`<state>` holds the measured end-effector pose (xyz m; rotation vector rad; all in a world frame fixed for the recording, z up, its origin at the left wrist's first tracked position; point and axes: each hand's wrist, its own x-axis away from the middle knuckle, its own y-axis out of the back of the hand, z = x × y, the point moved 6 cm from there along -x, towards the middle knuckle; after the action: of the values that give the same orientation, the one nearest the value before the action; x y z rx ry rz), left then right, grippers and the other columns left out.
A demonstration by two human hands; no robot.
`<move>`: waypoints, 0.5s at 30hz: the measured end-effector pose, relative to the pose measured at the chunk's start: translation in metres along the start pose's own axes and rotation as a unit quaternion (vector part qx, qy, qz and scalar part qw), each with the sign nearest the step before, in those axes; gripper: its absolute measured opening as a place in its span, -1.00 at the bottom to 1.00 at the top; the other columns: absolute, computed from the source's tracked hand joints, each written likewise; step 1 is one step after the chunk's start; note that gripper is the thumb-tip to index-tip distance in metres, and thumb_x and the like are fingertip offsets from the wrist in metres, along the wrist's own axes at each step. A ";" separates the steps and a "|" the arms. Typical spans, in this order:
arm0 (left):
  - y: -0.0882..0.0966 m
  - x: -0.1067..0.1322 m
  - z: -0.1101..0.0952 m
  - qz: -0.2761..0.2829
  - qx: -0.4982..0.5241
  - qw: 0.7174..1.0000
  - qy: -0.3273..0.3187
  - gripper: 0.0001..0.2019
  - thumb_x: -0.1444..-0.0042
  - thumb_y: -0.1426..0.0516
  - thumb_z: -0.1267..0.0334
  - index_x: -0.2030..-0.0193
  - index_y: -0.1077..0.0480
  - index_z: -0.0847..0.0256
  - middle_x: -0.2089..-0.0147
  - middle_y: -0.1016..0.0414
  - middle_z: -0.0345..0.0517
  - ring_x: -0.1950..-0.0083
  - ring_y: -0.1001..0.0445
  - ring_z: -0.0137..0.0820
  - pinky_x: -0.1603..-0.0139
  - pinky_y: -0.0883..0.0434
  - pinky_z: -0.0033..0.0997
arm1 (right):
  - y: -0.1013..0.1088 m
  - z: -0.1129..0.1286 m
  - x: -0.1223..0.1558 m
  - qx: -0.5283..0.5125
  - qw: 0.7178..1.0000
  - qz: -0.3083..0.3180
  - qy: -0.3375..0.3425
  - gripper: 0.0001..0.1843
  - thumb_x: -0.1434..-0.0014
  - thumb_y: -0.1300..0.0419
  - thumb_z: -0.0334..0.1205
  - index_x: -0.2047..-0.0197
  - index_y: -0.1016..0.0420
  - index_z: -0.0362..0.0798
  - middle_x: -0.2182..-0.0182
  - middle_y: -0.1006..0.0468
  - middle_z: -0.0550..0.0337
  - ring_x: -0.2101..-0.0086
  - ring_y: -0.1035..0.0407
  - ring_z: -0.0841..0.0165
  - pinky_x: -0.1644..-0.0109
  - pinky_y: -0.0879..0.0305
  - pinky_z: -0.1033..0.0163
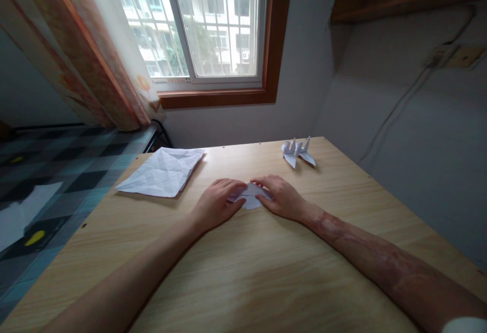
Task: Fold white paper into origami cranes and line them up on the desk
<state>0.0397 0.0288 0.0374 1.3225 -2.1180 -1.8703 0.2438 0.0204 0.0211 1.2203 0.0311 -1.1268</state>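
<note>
A small folded piece of white paper (250, 201) lies on the wooden table between my two hands. My left hand (220, 201) grips its left side, with the thumb near the front edge and the fingers curled over the back. On the opposite side, my right hand (279, 196) holds the paper the same way, thumb and fingers closing on its right end. Parts of the paper are hidden under the fingers. Beyond my right hand, two folded paper cranes (299, 153) stand side by side near the table's far edge.
Creased white paper sheets (162, 171) lie at the table's (251, 272) far left. Left of the table is a checked bed cover (87, 171) with a white paper (28, 211) on it. A window (213, 29) and walls border the back and right.
</note>
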 end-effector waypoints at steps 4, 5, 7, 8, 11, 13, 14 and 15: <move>-0.002 0.001 0.002 -0.003 -0.011 1.000 -0.011 -0.69 -0.41 -0.25 0.18 -0.24 -0.53 0.09 -0.12 -0.76 -0.03 -0.08 -0.72 -0.18 -0.33 -0.51 -0.01 | -0.002 -0.002 0.000 0.016 1.000 0.006 0.009 -0.67 -0.40 -0.33 -0.34 -0.20 -0.56 0.00 0.03 -0.73 0.04 0.03 -0.56 0.12 -0.14 -0.43 0.00; -0.002 0.001 0.001 0.001 -0.011 1.000 -0.019 -0.73 -0.44 -0.23 0.19 -0.22 -0.55 0.07 -0.12 -0.76 -0.05 -0.07 -0.72 -0.20 -0.35 -0.49 0.00 | -0.002 -0.001 0.000 0.023 1.000 0.009 0.016 -0.75 -0.42 -0.32 -0.34 -0.13 -0.59 0.02 0.04 -0.73 0.05 0.04 -0.56 0.13 -0.13 -0.42 0.01; -0.002 0.001 -0.002 0.008 -0.010 0.999 -0.035 -0.79 -0.48 -0.20 0.21 -0.14 -0.61 0.03 -0.14 -0.76 -0.08 -0.09 -0.73 -0.24 -0.39 -0.46 0.01 | -0.002 0.001 -0.001 0.037 0.999 0.011 0.031 -0.86 -0.43 -0.31 -0.34 -0.02 -0.63 0.03 0.07 -0.74 0.08 0.06 -0.55 0.15 -0.10 -0.41 0.03; -0.001 0.000 -0.004 0.007 -0.011 0.999 -0.041 -0.80 -0.48 -0.19 0.22 -0.10 -0.64 0.02 -0.15 -0.76 -0.09 -0.09 -0.73 -0.24 -0.39 -0.46 0.01 | -0.001 0.001 -0.001 0.041 0.998 0.011 0.036 -0.89 -0.44 -0.32 -0.34 0.02 -0.64 0.03 0.07 -0.74 0.09 0.07 -0.55 0.16 -0.10 -0.40 0.04; 0.002 0.000 -0.007 0.000 -0.018 0.999 -0.040 -0.79 -0.49 -0.19 0.20 -0.07 -0.68 0.02 -0.12 -0.77 -0.07 -0.06 -0.73 -0.23 -0.27 -0.54 -0.06 | 0.000 0.002 -0.002 0.049 0.998 0.009 0.037 -0.94 -0.46 -0.32 -0.28 0.08 -0.66 0.03 0.12 -0.74 0.10 0.10 -0.55 0.18 -0.07 -0.38 0.06; 0.003 0.000 -0.007 -0.005 -0.018 0.999 -0.027 -0.79 -0.49 -0.18 0.17 -0.03 -0.69 0.04 -0.04 -0.78 -0.06 0.01 -0.73 -0.24 -0.14 -0.58 -0.16 | 0.001 0.002 -0.002 0.047 0.998 0.007 0.033 -0.91 -0.50 -0.31 -0.24 0.10 -0.66 0.02 0.17 -0.74 0.10 0.13 -0.55 0.19 -0.05 -0.37 0.07; 0.003 0.000 -0.006 -0.006 -0.017 1.000 -0.017 -0.78 -0.50 -0.18 0.16 0.00 -0.69 0.06 0.00 -0.79 -0.06 0.04 -0.73 -0.24 -0.08 -0.59 -0.20 | 0.001 0.002 -0.002 0.043 0.999 0.003 0.030 -0.90 -0.51 -0.29 -0.24 0.09 -0.67 0.02 0.19 -0.74 0.10 0.15 -0.56 0.20 -0.04 -0.37 0.08; 0.003 0.001 -0.004 -0.005 -0.015 1.000 -0.006 -0.78 -0.50 -0.18 0.16 0.03 -0.69 0.07 0.02 -0.79 -0.06 0.08 -0.73 -0.26 -0.03 -0.59 -0.23 | 0.002 0.002 -0.002 0.039 0.999 -0.003 0.026 -0.90 -0.51 -0.29 -0.25 0.06 -0.67 0.01 0.20 -0.74 0.10 0.16 -0.56 0.21 -0.03 -0.37 0.08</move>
<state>0.0401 0.0248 0.0406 1.3222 -2.0842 -1.9104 0.2432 0.0202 0.0240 1.3194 0.0296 -1.1099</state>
